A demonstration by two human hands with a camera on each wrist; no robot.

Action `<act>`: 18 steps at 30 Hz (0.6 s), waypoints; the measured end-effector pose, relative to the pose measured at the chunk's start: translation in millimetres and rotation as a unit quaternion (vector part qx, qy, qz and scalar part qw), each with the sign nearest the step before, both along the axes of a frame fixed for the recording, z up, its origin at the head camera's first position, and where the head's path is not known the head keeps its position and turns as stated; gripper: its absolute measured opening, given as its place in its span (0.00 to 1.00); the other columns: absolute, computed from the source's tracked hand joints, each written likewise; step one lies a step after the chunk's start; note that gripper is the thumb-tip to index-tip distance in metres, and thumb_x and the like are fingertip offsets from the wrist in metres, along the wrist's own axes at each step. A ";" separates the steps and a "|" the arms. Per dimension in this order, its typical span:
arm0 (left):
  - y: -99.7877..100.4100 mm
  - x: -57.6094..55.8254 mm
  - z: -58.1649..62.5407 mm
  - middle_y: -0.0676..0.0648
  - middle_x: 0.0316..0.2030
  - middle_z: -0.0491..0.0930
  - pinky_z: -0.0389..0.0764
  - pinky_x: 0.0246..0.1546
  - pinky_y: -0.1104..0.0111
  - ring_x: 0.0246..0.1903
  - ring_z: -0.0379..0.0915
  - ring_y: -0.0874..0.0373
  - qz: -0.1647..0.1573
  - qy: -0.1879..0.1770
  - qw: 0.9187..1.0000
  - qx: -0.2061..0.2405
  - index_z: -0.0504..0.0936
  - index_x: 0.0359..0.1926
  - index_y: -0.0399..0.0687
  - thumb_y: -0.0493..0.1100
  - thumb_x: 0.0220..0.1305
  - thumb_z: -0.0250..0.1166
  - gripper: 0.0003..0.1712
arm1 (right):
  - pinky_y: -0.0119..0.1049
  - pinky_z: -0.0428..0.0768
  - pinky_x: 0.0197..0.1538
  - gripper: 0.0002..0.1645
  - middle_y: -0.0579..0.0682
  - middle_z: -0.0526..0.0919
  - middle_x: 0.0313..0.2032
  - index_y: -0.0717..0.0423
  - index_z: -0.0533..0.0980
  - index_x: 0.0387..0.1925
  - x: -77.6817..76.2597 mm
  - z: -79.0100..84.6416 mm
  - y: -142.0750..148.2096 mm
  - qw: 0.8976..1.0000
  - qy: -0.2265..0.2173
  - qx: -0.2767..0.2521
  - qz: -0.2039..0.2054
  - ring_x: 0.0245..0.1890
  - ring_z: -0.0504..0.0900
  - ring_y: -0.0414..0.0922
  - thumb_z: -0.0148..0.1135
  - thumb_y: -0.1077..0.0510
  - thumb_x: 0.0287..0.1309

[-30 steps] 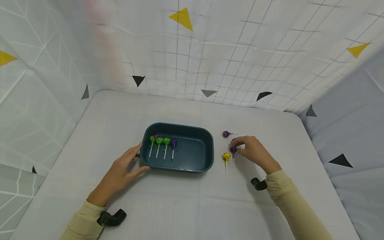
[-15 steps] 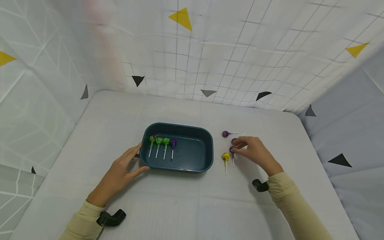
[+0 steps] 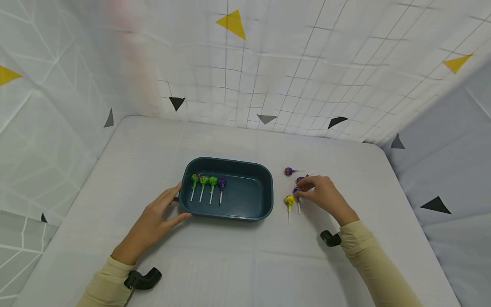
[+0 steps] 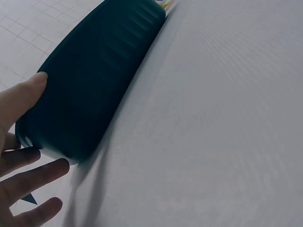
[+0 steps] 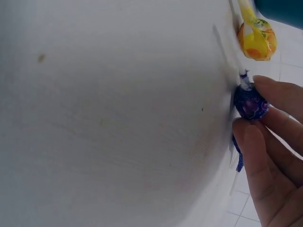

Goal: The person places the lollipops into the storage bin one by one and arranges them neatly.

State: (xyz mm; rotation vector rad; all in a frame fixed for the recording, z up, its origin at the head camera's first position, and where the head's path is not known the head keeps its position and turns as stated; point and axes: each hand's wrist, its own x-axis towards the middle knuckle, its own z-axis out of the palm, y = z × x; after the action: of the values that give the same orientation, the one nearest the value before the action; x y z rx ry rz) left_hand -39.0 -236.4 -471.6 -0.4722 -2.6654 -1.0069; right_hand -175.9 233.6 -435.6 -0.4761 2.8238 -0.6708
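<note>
My left hand (image 3: pixel 152 219) rests at the left end of a dark teal tray (image 3: pixel 249 187), its fingers fairly straight and spread. In the left wrist view the thumb touches the tray's rim. Inside the tray, several lollipops lie in a row: green ones (image 3: pixel 204 181) at the left, then a purple one (image 3: pixel 222 184). Right of the tray, my right hand (image 3: pixel 325 195) pinches the wrapped head of a purple lollipop (image 5: pixel 251 103), whose stick points toward me. A yellow lollipop (image 3: pixel 289 200) lies just to its left. Another purple lollipop (image 3: pixel 300 180) is partly hidden behind the fingers.
One more purple lollipop (image 3: pixel 288 171) lies farther back with its stick pointing right. Everything stands on a white-covered table (image 3: pixel 238 260). Patterned cloth walls (image 3: pixel 284 64) rise behind it and at both sides.
The right hand's thumb and fingers have closed in on the head of the purple lollipop beside the yellow one. The left hand and the tray have stayed in place.
</note>
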 end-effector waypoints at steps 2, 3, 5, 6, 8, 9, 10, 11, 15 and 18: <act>-0.1 0.1 0.1 0.41 0.71 0.72 0.79 0.61 0.50 0.66 0.75 0.47 0.000 0.002 1.000 0.001 0.60 0.80 0.44 0.44 0.55 0.81 0.56 | 0.56 0.85 0.53 0.15 0.51 0.91 0.41 0.55 0.88 0.46 -0.2 -1.0 0.0 1.000 0.001 0.002 0.002 0.46 0.88 0.51 0.76 0.53 0.60; -0.1 0.1 0.1 0.41 0.71 0.72 0.79 0.61 0.50 0.65 0.75 0.47 0.000 0.003 1.000 0.000 0.60 0.80 0.44 0.44 0.55 0.81 0.56 | 0.56 0.85 0.53 0.15 0.51 0.91 0.41 0.55 0.88 0.46 -0.1 -1.3 0.2 1.000 0.001 0.003 0.002 0.46 0.88 0.51 0.76 0.53 0.59; -0.1 0.1 0.1 0.41 0.71 0.73 0.79 0.61 0.51 0.65 0.76 0.47 0.000 0.004 1.000 0.000 0.61 0.79 0.43 0.44 0.55 0.81 0.56 | 0.57 0.85 0.54 0.15 0.51 0.91 0.41 0.55 0.88 0.46 0.2 -1.3 0.6 1.000 0.001 0.001 0.003 0.46 0.88 0.52 0.76 0.53 0.59; -0.1 0.1 0.1 0.41 0.71 0.73 0.79 0.61 0.51 0.65 0.76 0.47 0.000 0.004 1.000 0.000 0.61 0.79 0.43 0.44 0.54 0.81 0.56 | 0.57 0.85 0.54 0.15 0.52 0.91 0.41 0.55 0.88 0.46 0.1 -1.3 0.8 1.000 0.000 0.001 0.003 0.46 0.88 0.52 0.76 0.53 0.59; -0.1 0.0 -0.3 0.40 0.71 0.73 0.79 0.61 0.51 0.65 0.75 0.47 0.001 0.004 1.000 -0.001 0.61 0.79 0.43 0.44 0.54 0.81 0.56 | 0.57 0.85 0.54 0.15 0.52 0.91 0.41 0.55 0.88 0.46 0.1 -1.1 1.2 1.000 -0.001 -0.001 0.004 0.46 0.89 0.52 0.76 0.53 0.60; -0.2 -0.1 -0.6 0.41 0.71 0.73 0.79 0.61 0.51 0.66 0.75 0.47 0.001 0.004 1.000 -0.002 0.61 0.79 0.43 0.45 0.54 0.81 0.56 | 0.56 0.86 0.54 0.15 0.52 0.91 0.42 0.56 0.88 0.46 0.1 -0.9 1.3 1.000 -0.002 -0.001 0.004 0.46 0.89 0.53 0.76 0.53 0.60; -0.3 -0.1 -0.9 0.41 0.71 0.73 0.79 0.61 0.51 0.66 0.75 0.47 0.002 0.004 1.000 -0.002 0.61 0.79 0.44 0.45 0.54 0.81 0.56 | 0.56 0.86 0.53 0.15 0.53 0.91 0.42 0.56 0.88 0.46 -0.1 -0.9 1.3 1.000 -0.003 -0.001 0.004 0.46 0.89 0.53 0.76 0.53 0.60; -0.4 -0.1 -1.0 0.41 0.71 0.72 0.79 0.61 0.51 0.66 0.75 0.47 0.002 0.004 1.000 -0.002 0.61 0.79 0.44 0.45 0.54 0.81 0.56 | 0.56 0.86 0.53 0.15 0.53 0.91 0.42 0.56 0.88 0.46 -0.4 -1.1 1.5 1.000 -0.004 0.000 0.004 0.46 0.89 0.53 0.76 0.53 0.60; -0.5 0.1 -0.9 0.41 0.71 0.72 0.79 0.61 0.51 0.66 0.75 0.47 0.003 0.001 1.000 0.000 0.61 0.80 0.44 0.45 0.54 0.81 0.56 | 0.56 0.86 0.53 0.15 0.53 0.91 0.43 0.56 0.88 0.47 -0.9 -1.4 2.6 1.000 -0.008 -0.002 0.004 0.47 0.89 0.53 0.75 0.54 0.60; -0.1 0.0 -0.7 0.41 0.72 0.72 0.79 0.61 0.49 0.66 0.75 0.46 0.002 -0.001 1.000 0.001 0.60 0.80 0.44 0.45 0.55 0.81 0.56 | 0.55 0.87 0.53 0.15 0.54 0.91 0.43 0.57 0.88 0.47 -1.0 -0.9 4.8 1.000 -0.010 -0.007 0.005 0.47 0.89 0.53 0.75 0.54 0.61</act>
State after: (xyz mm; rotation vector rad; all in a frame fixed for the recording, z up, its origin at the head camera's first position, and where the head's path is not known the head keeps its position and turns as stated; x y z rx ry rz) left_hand -39.0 -236.5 -472.3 -0.4663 -2.6667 -1.0099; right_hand -176.9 238.3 -436.4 -0.4830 2.7976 -0.6912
